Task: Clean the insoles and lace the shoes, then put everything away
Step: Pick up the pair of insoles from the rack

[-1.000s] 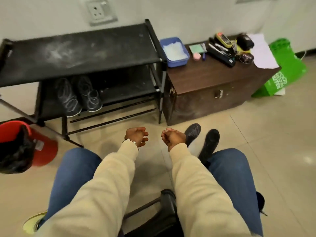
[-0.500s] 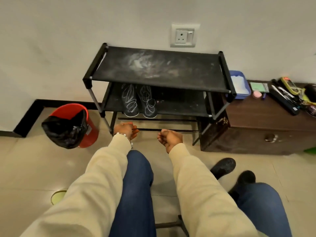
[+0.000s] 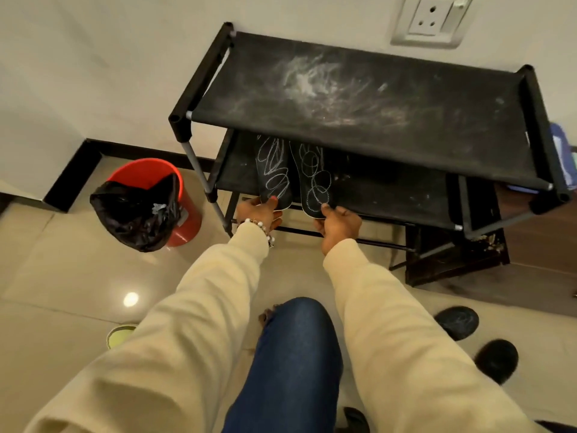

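Note:
Two black insoles with white chalk scribbles lie side by side on the lower shelf of a black shoe rack (image 3: 368, 142). My left hand (image 3: 258, 211) pinches the near end of the left insole (image 3: 272, 173). My right hand (image 3: 337, 222) pinches the near end of the right insole (image 3: 313, 179), thumb on top. The far ends of both insoles are hidden under the dusty top shelf. Two black shoes (image 3: 456, 322) stand on the floor at the lower right.
A red bin (image 3: 146, 171) with a black bag stands left of the rack. A dark wooden cabinet (image 3: 537, 245) adjoins the rack on the right, with a blue container (image 3: 562, 157) on it. A wall socket (image 3: 432, 18) is above. My knee in blue jeans (image 3: 296, 354) is below.
Both hands have reached forward from mid-air to the lower shelf and taken hold of the insole ends. The view has moved closer to the rack.

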Tool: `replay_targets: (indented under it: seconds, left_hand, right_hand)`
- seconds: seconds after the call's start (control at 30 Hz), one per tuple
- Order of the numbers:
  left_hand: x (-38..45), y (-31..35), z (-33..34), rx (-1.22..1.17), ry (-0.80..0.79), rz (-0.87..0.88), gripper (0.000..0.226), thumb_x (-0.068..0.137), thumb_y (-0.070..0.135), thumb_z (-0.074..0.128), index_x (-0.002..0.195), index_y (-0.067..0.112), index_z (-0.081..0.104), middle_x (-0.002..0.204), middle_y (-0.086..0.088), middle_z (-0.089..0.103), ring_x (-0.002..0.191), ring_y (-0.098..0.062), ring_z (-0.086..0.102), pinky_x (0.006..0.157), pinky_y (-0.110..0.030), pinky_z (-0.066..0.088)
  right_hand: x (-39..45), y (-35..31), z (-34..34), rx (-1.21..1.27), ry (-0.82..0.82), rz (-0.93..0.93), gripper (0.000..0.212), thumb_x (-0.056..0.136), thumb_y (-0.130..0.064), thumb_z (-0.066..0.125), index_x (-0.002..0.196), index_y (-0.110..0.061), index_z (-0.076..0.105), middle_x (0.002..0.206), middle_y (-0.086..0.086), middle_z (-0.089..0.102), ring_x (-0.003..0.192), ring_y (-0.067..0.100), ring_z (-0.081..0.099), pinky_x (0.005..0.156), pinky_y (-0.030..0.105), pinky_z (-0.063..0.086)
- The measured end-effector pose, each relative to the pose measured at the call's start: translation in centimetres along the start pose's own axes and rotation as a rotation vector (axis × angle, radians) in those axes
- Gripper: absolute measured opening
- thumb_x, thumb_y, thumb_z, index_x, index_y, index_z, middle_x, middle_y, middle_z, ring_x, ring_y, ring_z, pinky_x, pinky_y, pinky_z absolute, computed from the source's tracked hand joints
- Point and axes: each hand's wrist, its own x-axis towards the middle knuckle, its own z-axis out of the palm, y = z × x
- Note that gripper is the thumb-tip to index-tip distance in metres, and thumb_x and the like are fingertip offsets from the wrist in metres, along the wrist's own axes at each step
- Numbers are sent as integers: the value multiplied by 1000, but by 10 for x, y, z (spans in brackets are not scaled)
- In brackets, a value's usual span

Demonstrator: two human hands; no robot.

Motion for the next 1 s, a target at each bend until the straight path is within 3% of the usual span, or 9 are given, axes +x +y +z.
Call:
replay_targets:
  seconds: [0.13,0.3,0.47,0.6,0.7,0.9,1.0]
  left_hand:
    - [-7,2,0,-9,36,-3,37,86,7,67,120,-3,56,97,-14,70,72,-29,72,77,-43,59]
    - [-68,9,-9,-90,-29,28,38,90,-3,59,127,-4,48,107,-17,63,92,-35,66,77,-38,56]
    - [-131,-5,-37,-136,-104,-48,32,92,-8,53,124,-7,49,121,-25,59,96,-37,61,80,-43,52]
    - [-178,-30,-60,-142,-108,-71,33,91,-10,51,123,-4,51,123,-21,60,90,-33,62,73,-41,52]
    - [-212,-49,-70,-139,-140,-56,27,92,-11,50,117,-2,54,119,-19,62,88,-30,63,76,-41,54]
    - [-276,-65,-71,-169,-181,11,23,92,-11,50,111,1,54,118,-20,60,111,-38,59,83,-44,52]
    - [-293,-60,-70,-192,-215,61,21,92,-11,51,104,6,54,119,-18,60,112,-38,58,84,-44,53]
  right_hand:
    - [-7,-4,-7,-22,-44,-13,23,85,-3,66,107,-6,60,107,12,67,89,23,66,70,31,57]
    - [-46,-12,-32,-64,-120,-28,13,92,-1,55,100,-11,60,105,10,65,92,22,63,71,29,55]
    - [-102,-8,-74,-43,-204,-13,18,92,7,48,93,-9,58,106,16,62,76,19,59,63,30,51]
    - [-147,-6,-119,-76,-231,-24,25,92,9,44,111,-1,58,104,16,62,75,20,60,61,29,51]
    - [-177,-4,-151,-62,-253,-33,24,92,11,44,107,0,59,101,16,62,76,21,61,59,30,50]
    - [-220,-8,-201,-63,-305,-105,21,93,10,44,103,-2,57,100,12,63,76,20,61,64,31,51]
    - [-230,-14,-210,-17,-340,-122,25,94,8,43,108,-5,58,100,10,64,81,20,62,66,31,51]
